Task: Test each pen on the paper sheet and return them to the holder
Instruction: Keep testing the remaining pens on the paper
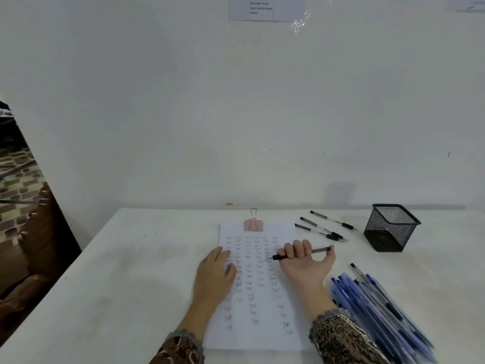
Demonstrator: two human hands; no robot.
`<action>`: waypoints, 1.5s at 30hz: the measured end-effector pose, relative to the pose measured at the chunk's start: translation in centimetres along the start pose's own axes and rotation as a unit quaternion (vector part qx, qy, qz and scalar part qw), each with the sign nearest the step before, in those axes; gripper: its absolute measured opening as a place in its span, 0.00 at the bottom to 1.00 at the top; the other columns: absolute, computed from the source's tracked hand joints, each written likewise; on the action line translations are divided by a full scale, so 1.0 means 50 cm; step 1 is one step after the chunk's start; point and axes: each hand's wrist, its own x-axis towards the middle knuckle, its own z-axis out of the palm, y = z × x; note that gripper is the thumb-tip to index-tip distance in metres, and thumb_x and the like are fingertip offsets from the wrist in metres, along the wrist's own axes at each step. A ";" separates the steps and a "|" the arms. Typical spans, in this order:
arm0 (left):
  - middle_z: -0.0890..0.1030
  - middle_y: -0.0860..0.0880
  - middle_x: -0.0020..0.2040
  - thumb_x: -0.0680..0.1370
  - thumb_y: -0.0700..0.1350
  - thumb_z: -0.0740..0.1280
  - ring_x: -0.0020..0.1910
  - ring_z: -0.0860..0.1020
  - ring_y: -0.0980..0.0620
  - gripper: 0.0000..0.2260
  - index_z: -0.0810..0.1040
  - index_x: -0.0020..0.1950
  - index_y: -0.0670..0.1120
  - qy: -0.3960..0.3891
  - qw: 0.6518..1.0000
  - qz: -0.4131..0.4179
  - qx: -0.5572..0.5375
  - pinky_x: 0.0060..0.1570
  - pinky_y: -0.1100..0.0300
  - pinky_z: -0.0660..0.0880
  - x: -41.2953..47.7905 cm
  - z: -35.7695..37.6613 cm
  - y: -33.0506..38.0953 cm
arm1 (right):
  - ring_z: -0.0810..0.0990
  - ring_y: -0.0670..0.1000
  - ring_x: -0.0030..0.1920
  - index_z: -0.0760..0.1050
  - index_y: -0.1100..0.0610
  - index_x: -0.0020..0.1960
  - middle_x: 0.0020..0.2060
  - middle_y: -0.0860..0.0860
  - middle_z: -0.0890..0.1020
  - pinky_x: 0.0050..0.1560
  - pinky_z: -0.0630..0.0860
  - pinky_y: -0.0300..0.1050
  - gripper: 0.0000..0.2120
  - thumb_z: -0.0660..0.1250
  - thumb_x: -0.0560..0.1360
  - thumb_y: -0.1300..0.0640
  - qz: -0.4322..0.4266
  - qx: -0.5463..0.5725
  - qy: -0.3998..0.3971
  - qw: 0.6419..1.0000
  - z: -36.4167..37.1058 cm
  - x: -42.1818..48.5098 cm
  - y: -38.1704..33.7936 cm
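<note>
Right grip (305, 261): fingers curled round a black pen (319, 250), its tip low over the paper sheet (262, 332), apparently ready to write.
Left grip (217, 269): flat, fingers straight, steadying the sheet's left edge.
Sheet: white, clipped on top, rows of small handwritten marks.
Holder (391, 227): black mesh, far right on the desk (131, 258), no pens showing inside.

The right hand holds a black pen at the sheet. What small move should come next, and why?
Probably write one short test mark with the black pen. The right hand grips it with its tip at the paper sheet, beside the written rows, and the left hand rests flat on the sheet. The holder comes afterwards.
</note>
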 end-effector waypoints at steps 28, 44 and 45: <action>0.66 0.49 0.72 0.79 0.46 0.59 0.70 0.64 0.51 0.19 0.69 0.69 0.45 0.028 1.000 0.005 0.009 0.70 0.59 0.58 0.003 0.012 -0.004 | 0.55 0.44 0.24 0.55 0.50 0.28 0.23 0.43 0.59 0.24 0.57 0.32 0.27 0.58 0.67 0.80 -0.156 -0.578 -0.053 0.799 -0.020 0.074 -0.025; 0.65 0.48 0.72 0.79 0.47 0.59 0.70 0.63 0.51 0.20 0.67 0.70 0.46 0.021 1.000 -0.001 0.022 0.70 0.59 0.57 0.003 0.015 -0.004 | 0.55 0.42 0.25 0.53 0.53 0.29 0.28 0.49 0.57 0.27 0.56 0.31 0.24 0.59 0.66 0.78 -0.163 -0.670 -0.087 0.719 -0.007 0.045 -0.010; 0.65 0.49 0.72 0.79 0.47 0.59 0.70 0.63 0.51 0.20 0.68 0.70 0.46 0.020 1.000 -0.002 0.019 0.70 0.59 0.57 0.003 0.015 -0.004 | 0.55 0.42 0.25 0.53 0.54 0.28 0.28 0.48 0.57 0.27 0.57 0.31 0.24 0.59 0.66 0.78 -0.173 -0.674 -0.083 0.713 -0.007 0.043 -0.010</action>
